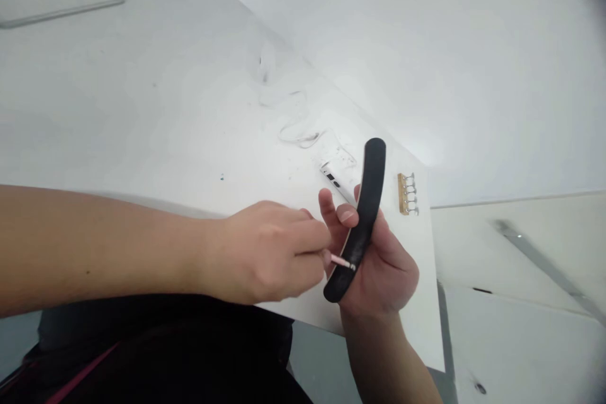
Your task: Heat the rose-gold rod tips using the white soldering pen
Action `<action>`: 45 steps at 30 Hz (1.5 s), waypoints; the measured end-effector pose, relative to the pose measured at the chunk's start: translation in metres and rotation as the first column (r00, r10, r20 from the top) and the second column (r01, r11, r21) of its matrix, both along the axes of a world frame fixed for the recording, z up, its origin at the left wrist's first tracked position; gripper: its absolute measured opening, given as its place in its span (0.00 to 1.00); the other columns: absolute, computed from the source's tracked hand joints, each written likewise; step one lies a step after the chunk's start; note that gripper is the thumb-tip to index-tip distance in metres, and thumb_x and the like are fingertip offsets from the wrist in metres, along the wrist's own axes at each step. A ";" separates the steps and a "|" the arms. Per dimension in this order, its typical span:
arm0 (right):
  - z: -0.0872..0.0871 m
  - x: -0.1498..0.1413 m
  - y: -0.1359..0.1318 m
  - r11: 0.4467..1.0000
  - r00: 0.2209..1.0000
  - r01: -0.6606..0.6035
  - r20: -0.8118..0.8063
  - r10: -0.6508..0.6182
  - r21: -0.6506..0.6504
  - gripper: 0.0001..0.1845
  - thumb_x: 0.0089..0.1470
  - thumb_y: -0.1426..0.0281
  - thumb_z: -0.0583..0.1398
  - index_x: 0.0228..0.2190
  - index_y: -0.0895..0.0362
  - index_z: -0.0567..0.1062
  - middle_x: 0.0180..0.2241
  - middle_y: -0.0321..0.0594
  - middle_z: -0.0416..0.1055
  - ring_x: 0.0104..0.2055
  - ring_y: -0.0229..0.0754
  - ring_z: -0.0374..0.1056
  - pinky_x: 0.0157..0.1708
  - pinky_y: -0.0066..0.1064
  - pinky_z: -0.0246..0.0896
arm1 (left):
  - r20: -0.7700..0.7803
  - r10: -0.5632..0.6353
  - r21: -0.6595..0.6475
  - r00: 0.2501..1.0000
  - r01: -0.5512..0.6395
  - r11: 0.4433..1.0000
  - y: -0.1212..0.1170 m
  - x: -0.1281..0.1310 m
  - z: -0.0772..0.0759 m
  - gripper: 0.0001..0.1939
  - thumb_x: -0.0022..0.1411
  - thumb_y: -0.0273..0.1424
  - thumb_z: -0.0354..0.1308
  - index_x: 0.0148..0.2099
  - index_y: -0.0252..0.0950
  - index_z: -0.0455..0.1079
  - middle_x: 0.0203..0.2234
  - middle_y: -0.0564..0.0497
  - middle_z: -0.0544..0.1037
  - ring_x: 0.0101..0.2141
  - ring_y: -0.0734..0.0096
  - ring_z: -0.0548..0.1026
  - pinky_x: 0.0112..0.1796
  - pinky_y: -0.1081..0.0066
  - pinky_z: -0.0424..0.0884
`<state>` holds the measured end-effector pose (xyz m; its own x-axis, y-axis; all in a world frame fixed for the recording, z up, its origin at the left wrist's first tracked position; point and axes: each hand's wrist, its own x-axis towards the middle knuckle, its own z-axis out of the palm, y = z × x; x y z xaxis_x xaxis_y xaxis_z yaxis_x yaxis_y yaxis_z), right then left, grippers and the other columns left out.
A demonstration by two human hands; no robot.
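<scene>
My left hand (265, 252) comes in from the left and pinches a thin pink stick (339, 259) between its fingertips. The stick's tip meets the pale lower edge of a curved black strip (367, 214). My right hand (379, 271) grips that strip, with the fingers behind it and the thumb around its lower part. Both hands are above the front corner of a white table (142, 107). Beyond the strip's top end lies a small wooden bar with several metal pins (407, 194).
A white pen-like device with black buttons (331, 178) lies just behind my right hand, trailing a thin white cable (293, 132) across the table. A wire-edged glass panel (61, 0) stands at the far left. The table ends at the right, above a pale floor with a metal strip (544, 265).
</scene>
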<state>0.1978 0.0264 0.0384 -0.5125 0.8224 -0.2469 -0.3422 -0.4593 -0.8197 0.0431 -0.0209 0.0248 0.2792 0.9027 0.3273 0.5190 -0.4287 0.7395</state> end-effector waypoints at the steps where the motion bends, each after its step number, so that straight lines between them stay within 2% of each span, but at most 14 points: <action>1: 0.000 0.000 0.000 1.000 1.000 0.008 -0.010 -0.008 0.005 0.11 0.52 0.66 0.54 0.38 0.49 0.71 0.28 0.36 0.68 0.55 0.47 0.57 0.52 0.50 0.55 | -0.018 -0.024 0.028 1.000 0.024 0.999 -0.001 0.000 -0.001 0.11 0.60 0.27 0.45 0.28 0.36 0.65 0.18 0.57 0.67 0.19 0.79 0.64 0.22 0.76 0.59; 5: 0.000 0.000 -0.002 1.000 1.000 0.006 -0.021 -0.005 0.015 0.10 0.53 0.67 0.53 0.37 0.50 0.72 0.30 0.37 0.68 0.56 0.48 0.56 0.54 0.49 0.53 | -0.043 0.044 0.102 0.998 -0.039 0.994 -0.002 -0.001 -0.005 0.09 0.59 0.24 0.46 0.31 0.37 0.67 0.24 0.56 0.72 0.23 0.78 0.67 0.22 0.75 0.59; 10: 0.000 -0.001 -0.004 0.999 1.000 0.014 -0.020 -0.014 0.029 0.09 0.52 0.66 0.55 0.35 0.50 0.73 0.29 0.37 0.67 0.56 0.50 0.54 0.54 0.50 0.52 | -0.020 -0.037 0.055 0.999 0.038 0.998 -0.002 0.000 -0.004 0.11 0.60 0.26 0.46 0.26 0.36 0.65 0.18 0.56 0.69 0.20 0.79 0.65 0.23 0.75 0.59; 14: 0.000 -0.001 -0.005 1.000 0.999 -0.006 -0.044 0.007 0.020 0.11 0.53 0.68 0.53 0.37 0.51 0.73 0.29 0.37 0.67 0.56 0.49 0.56 0.56 0.47 0.51 | 0.011 0.021 0.010 1.000 -0.021 1.000 -0.001 0.000 -0.004 0.11 0.60 0.27 0.45 0.29 0.37 0.65 0.19 0.58 0.69 0.20 0.79 0.65 0.22 0.76 0.59; 18: 0.000 -0.001 -0.006 1.000 0.997 -0.011 -0.080 0.013 0.019 0.11 0.52 0.67 0.54 0.37 0.51 0.73 0.29 0.37 0.66 0.55 0.49 0.56 0.56 0.50 0.49 | -0.017 -0.101 0.098 0.995 0.102 0.990 -0.001 -0.001 -0.005 0.11 0.60 0.26 0.46 0.26 0.37 0.64 0.18 0.56 0.68 0.20 0.78 0.65 0.23 0.75 0.59; 22: -0.001 0.000 -0.006 0.998 1.000 -0.013 -0.018 0.014 0.056 0.10 0.53 0.67 0.54 0.35 0.51 0.74 0.29 0.38 0.66 0.55 0.49 0.56 0.56 0.49 0.49 | 0.009 0.001 -0.026 1.000 -0.001 1.000 -0.001 -0.001 -0.002 0.11 0.60 0.27 0.44 0.29 0.38 0.65 0.19 0.58 0.69 0.19 0.79 0.65 0.22 0.76 0.60; 26: -0.001 0.000 -0.006 0.996 0.999 -0.032 -0.019 0.033 0.077 0.10 0.52 0.65 0.54 0.35 0.50 0.73 0.29 0.38 0.66 0.56 0.49 0.56 0.56 0.51 0.49 | -0.077 -0.079 0.100 0.994 0.086 0.991 -0.002 -0.002 0.000 0.12 0.59 0.26 0.45 0.25 0.36 0.64 0.18 0.55 0.68 0.19 0.77 0.64 0.23 0.74 0.60; 30: 0.000 0.000 -0.007 0.997 0.999 -0.037 -0.013 0.038 0.061 0.11 0.53 0.66 0.54 0.36 0.50 0.73 0.29 0.38 0.66 0.55 0.48 0.56 0.57 0.48 0.48 | -0.049 0.014 0.067 0.999 -0.011 0.998 -0.002 -0.005 -0.004 0.10 0.60 0.26 0.45 0.29 0.38 0.65 0.18 0.58 0.68 0.19 0.78 0.64 0.22 0.75 0.59; 34: 0.000 -0.001 -0.006 0.997 0.998 -0.035 -0.055 0.038 0.064 0.10 0.52 0.66 0.55 0.36 0.50 0.73 0.28 0.37 0.66 0.55 0.48 0.57 0.57 0.50 0.48 | -0.236 -0.204 0.265 0.950 0.265 0.927 -0.003 -0.007 -0.005 0.12 0.58 0.25 0.47 0.24 0.37 0.64 0.20 0.54 0.69 0.21 0.74 0.64 0.22 0.71 0.59; 35: 0.000 -0.001 -0.006 0.997 0.998 -0.031 -0.053 0.035 0.065 0.09 0.52 0.66 0.55 0.36 0.50 0.73 0.28 0.37 0.66 0.55 0.48 0.57 0.57 0.50 0.47 | -0.251 -0.201 0.276 0.947 0.268 0.923 -0.003 -0.007 -0.004 0.13 0.58 0.24 0.46 0.23 0.37 0.64 0.20 0.54 0.69 0.21 0.74 0.63 0.22 0.71 0.58; 39: 0.001 -0.002 -0.006 0.998 0.999 -0.034 -0.012 0.035 0.060 0.09 0.52 0.66 0.55 0.36 0.50 0.73 0.28 0.37 0.66 0.55 0.48 0.57 0.57 0.48 0.47 | -0.149 -0.033 0.133 0.988 0.053 0.990 -0.004 -0.005 -0.002 0.11 0.60 0.25 0.46 0.26 0.36 0.65 0.18 0.56 0.67 0.19 0.78 0.62 0.22 0.74 0.58; 41: 0.000 -0.001 -0.006 0.997 0.999 -0.036 -0.014 0.037 0.063 0.09 0.52 0.66 0.55 0.35 0.50 0.73 0.28 0.37 0.66 0.55 0.48 0.56 0.57 0.49 0.47 | -0.191 -0.095 0.216 0.977 0.136 0.967 -0.004 -0.005 -0.004 0.12 0.59 0.25 0.47 0.24 0.36 0.64 0.18 0.55 0.67 0.19 0.77 0.62 0.22 0.73 0.57; 43: -0.001 -0.001 -0.005 0.997 0.999 -0.029 -0.037 0.031 0.067 0.09 0.52 0.66 0.55 0.35 0.50 0.73 0.28 0.37 0.66 0.55 0.49 0.56 0.57 0.50 0.46 | -0.277 -0.180 0.344 0.944 0.272 0.899 -0.004 -0.005 -0.007 0.14 0.58 0.24 0.47 0.22 0.36 0.64 0.19 0.54 0.68 0.20 0.75 0.63 0.22 0.71 0.56; 45: -0.002 0.000 -0.005 0.997 0.998 -0.031 -0.053 0.034 0.066 0.09 0.52 0.66 0.55 0.35 0.51 0.73 0.28 0.37 0.66 0.56 0.48 0.55 0.58 0.49 0.46 | -0.287 -0.158 0.358 0.945 0.259 0.897 -0.004 -0.005 -0.008 0.14 0.59 0.24 0.46 0.22 0.36 0.65 0.20 0.54 0.69 0.21 0.75 0.63 0.22 0.71 0.56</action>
